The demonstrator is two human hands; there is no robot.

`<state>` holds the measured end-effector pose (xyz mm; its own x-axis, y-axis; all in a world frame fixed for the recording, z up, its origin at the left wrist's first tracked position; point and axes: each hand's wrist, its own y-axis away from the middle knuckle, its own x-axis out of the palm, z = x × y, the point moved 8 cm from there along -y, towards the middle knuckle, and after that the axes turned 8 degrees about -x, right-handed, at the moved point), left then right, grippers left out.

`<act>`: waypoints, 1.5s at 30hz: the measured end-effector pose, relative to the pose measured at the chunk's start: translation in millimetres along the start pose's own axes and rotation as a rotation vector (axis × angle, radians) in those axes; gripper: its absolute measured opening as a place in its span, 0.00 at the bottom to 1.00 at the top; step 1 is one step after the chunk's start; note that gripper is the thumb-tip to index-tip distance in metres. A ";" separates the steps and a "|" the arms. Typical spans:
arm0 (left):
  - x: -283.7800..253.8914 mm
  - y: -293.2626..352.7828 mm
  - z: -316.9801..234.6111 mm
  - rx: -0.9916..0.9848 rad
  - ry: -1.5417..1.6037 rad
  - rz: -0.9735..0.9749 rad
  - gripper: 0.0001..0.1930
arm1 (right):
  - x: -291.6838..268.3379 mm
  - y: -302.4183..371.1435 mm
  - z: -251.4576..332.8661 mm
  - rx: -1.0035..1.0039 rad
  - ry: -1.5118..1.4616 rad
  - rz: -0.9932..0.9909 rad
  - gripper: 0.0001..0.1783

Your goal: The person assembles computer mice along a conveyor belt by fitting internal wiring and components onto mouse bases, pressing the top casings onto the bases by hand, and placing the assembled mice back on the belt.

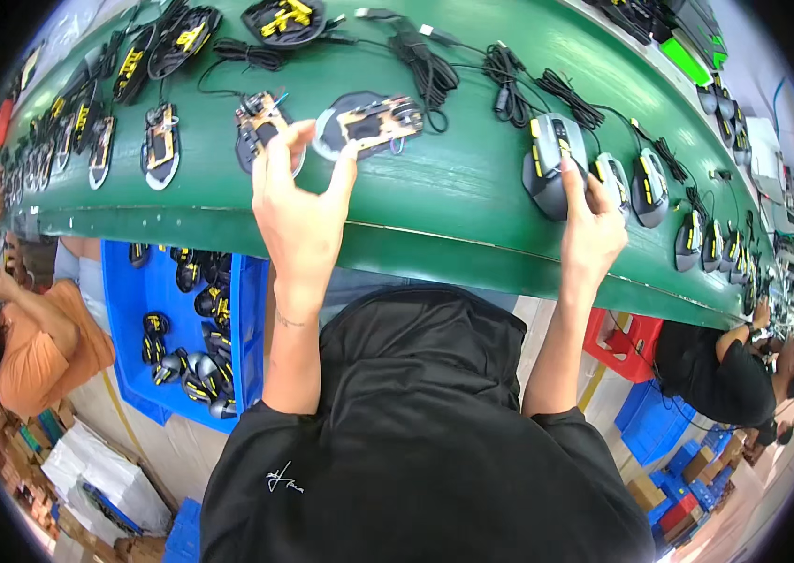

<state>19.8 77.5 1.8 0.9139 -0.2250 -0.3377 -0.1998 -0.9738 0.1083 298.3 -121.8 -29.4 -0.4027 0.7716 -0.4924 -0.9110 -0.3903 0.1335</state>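
Note:
My left hand (301, 211) reaches over the green bench with thumb and fingers spread. Its thumb tip is at an open mouse base (371, 124) with an exposed circuit board. The fingers are at a second open mouse base (259, 127), partly hidden behind them; whether they touch it I cannot tell. On the right, my right hand (594, 225) grips the rear right side of a grey and black computer mouse (547, 155) with yellow side buttons, one digit lying on its top. Black cables (423, 70) lie coiled beyond both hands.
More open mouse bases (160, 148) line the green bench (453, 188) at left; closed mice (648, 188) stand at right. A blue crate (139, 328) of mouse shells is below left. A red stool (624, 342) is right. Co-workers sit on either side (54, 342).

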 end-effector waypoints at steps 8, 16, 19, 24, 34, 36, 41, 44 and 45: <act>41.8 -28.8 -40.9 0.626 -0.641 0.056 0.36 | 93.2 44.4 101.9 -0.603 0.110 0.194 0.40; 56.4 -48.8 -28.5 0.141 -0.652 0.427 0.36 | 124.9 -10.7 112.8 -0.680 -0.028 0.263 0.16; 59.8 -38.3 -5.4 -0.023 -0.365 0.542 0.27 | 121.8 -25.4 114.7 -0.607 -0.165 0.284 0.16; 58.7 -5.4 8.2 -0.322 0.453 0.665 0.16 | 112.7 -55.0 138.6 -0.619 -0.157 0.271 0.18; 69.4 14.1 19.3 -0.500 1.120 0.754 0.20 | 140.3 -33.1 146.5 -0.733 -0.217 0.363 0.21; 62.1 12.0 23.4 -0.472 1.117 0.711 0.20 | 115.8 -5.8 154.0 -0.862 0.073 0.150 0.21; 60.9 6.0 26.3 -0.397 1.028 0.601 0.18 | 110.8 48.9 89.6 -0.370 -0.119 0.471 0.19; 63.4 1.6 24.8 -0.326 1.019 0.604 0.17 | 122.4 51.4 74.5 -0.297 -0.446 0.498 0.17; 62.9 1.4 26.6 -0.332 1.020 0.603 0.17 | 122.0 52.6 76.6 -0.292 -0.442 0.499 0.17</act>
<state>67.6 61.1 -44.1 0.5938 -0.3633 0.7180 -0.7225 -0.6335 0.2770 194.4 -9.7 -16.6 -0.8186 0.5735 -0.0309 -0.5733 -0.8192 -0.0138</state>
